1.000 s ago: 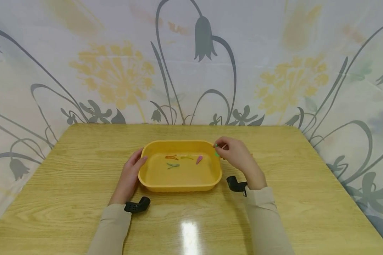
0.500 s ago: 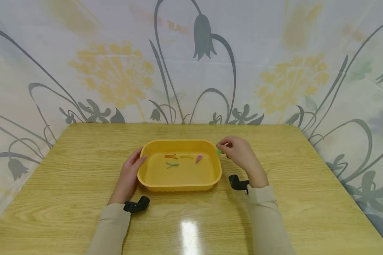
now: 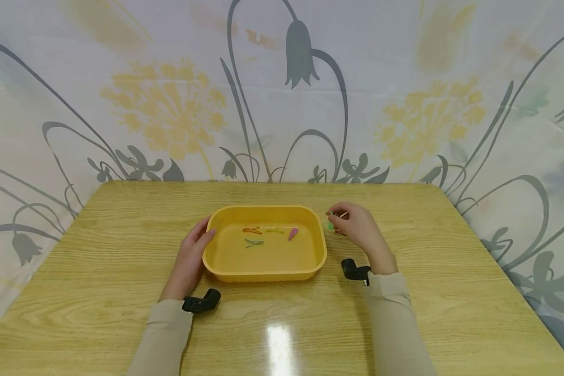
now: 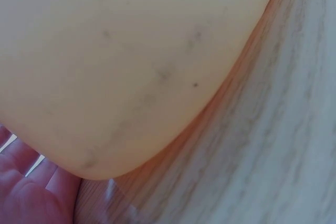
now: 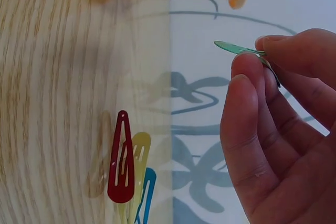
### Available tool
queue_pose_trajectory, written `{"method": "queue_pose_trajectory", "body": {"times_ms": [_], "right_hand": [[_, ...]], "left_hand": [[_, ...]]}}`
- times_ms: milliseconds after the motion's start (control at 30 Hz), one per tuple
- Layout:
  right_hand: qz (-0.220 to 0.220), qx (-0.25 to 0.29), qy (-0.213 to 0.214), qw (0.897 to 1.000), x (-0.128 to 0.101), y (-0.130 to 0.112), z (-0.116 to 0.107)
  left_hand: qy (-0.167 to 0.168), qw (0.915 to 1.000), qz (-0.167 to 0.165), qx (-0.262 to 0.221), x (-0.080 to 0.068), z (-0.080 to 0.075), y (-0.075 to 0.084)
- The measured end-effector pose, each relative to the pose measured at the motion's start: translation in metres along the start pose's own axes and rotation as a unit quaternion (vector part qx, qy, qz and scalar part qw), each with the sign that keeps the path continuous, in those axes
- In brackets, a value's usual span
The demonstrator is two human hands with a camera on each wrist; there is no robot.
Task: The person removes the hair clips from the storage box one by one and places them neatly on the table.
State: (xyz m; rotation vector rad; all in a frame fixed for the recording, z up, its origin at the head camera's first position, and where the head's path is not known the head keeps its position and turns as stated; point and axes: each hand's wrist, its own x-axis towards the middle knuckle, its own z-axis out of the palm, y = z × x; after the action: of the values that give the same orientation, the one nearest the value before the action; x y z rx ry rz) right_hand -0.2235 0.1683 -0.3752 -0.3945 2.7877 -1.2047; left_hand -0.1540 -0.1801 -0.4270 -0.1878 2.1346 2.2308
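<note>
My left hand (image 3: 191, 253) holds the left side of a yellow plastic tray (image 3: 265, 274), thumb over the rim and fingers along the outside wall. In the left wrist view, the tray wall (image 4: 142, 66) fills most of the picture. To the right of the tray, my right hand (image 3: 357, 227) pinches a green snap hair clip (image 5: 233, 48) between thumb and fingers, above the table. Inside the tray lie an orange clip (image 3: 251, 230), a yellow clip (image 3: 275, 231), a green-grey clip (image 3: 254, 243) and a pink clip (image 3: 293, 234).
Below the right hand, on the wooden table (image 3: 432, 313), are a red hair clip (image 5: 121, 166), a yellow one (image 5: 140, 153) and a blue one (image 5: 148, 192), overlapping in the right wrist view. A flower-patterned cloth (image 3: 272, 104) stands behind the table.
My right hand has moved a little to the right, away from the tray's rim, with the green hair clip still pinched. The left hand and tray have stayed in place.
</note>
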Motion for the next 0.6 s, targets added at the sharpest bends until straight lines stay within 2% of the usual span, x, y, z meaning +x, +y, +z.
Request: {"method": "queue_pose_trajectory", "body": {"times_ms": [167,400,600], "right_hand": [[0.018,0.001,-0.008,1.0,-0.001,0.004,-0.002],[0.031,0.008,-0.006,0.999,-0.003,0.01,-0.006],[0.033,-0.014,0.0,0.999,-0.003,0.015,-0.009]], "left_hand": [[-0.002,1.0,0.0,-0.004,-0.001,0.0,0.002],[-0.009,0.9999,-0.001,-0.006,-0.011,0.004,0.016],[-0.006,1.0,-0.004,-0.004,-0.006,0.002,0.009]]}}
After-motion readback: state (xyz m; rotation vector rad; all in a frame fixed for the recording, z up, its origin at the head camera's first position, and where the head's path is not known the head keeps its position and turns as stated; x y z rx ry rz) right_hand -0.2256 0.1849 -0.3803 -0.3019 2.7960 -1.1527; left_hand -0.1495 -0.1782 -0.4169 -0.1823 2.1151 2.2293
